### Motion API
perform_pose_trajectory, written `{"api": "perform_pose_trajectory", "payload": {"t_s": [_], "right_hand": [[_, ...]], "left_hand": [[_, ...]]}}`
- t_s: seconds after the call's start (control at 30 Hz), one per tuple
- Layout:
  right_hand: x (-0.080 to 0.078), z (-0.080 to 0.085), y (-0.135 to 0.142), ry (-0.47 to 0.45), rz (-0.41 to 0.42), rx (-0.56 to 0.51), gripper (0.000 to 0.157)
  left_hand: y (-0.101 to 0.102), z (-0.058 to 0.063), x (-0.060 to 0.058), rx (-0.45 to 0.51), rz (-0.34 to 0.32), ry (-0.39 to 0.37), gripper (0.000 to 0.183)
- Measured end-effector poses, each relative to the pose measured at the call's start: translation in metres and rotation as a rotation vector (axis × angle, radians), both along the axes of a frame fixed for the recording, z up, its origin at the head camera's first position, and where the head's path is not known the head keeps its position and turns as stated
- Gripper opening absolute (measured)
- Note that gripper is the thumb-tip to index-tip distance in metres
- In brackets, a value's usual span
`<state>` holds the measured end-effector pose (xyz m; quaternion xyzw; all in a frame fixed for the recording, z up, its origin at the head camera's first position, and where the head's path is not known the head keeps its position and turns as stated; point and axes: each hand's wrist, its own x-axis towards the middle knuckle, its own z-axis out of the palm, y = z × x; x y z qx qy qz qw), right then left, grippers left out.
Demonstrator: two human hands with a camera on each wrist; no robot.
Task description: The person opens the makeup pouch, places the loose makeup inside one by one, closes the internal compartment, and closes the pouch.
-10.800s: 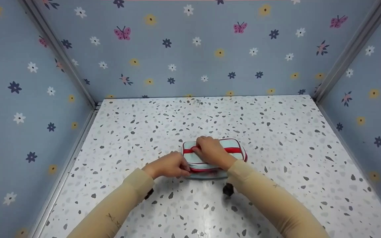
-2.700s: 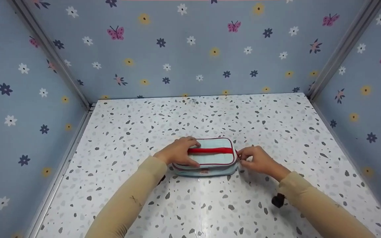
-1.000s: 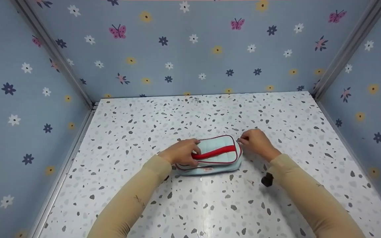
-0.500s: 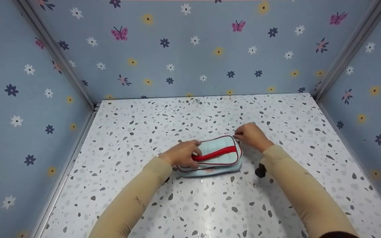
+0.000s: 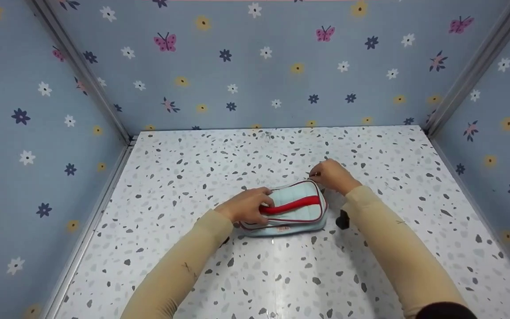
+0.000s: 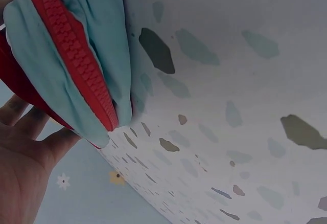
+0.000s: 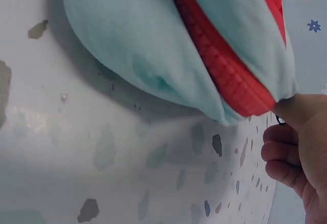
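Note:
A pale blue zip pouch [image 5: 292, 192] with red piping and a red strap lies on the speckled table. My left hand [image 5: 248, 206] grips its left end, fingers across the top by the strap and thumb toward the front. At the far right corner, my right hand [image 5: 332, 177] pinches the zipper pull; a small dark ring [image 7: 280, 120] of it shows beside the fingers in the right wrist view. The red zipper [image 7: 230, 75] runs round the side with its teeth joined where visible. Its far side is hidden in the head view.
The white speckled table [image 5: 193, 168] is enclosed by blue flowered panels at the back [image 5: 246, 66], left and right. A dark wrist-worn piece [image 5: 342, 220] hangs under the right sleeve. A dark round shape [image 5: 445, 310] shows at the bottom edge.
Earlier the left hand was at the front left corner and the right on top. Since then the right hand has gone from the pouch's right end round to its far right corner.

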<state>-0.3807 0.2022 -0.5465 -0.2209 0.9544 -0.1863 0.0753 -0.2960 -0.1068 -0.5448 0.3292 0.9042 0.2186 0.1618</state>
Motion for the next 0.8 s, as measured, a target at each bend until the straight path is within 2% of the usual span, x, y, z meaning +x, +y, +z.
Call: {"api": "perform_pose_trajectory", "payload": {"t_s": [0.33, 0.6, 0.8], "right_hand": [[-0.003, -0.002, 0.001, -0.038, 0.001, -0.008, 0.016], [0.004, 0.002, 0.011, -0.06, 0.005, -0.034, 0.018], [0.011, 0.004, 0.021, -0.071, -0.001, -0.059, 0.019]], "left_hand": [[0.003, 0.003, 0.0, -0.049, 0.002, -0.009, 0.04], [-0.002, 0.001, 0.001, -0.05, 0.022, -0.033, 0.051], [-0.006, 0.0, 0.001, -0.054, 0.008, -0.025, 0.06]]}}
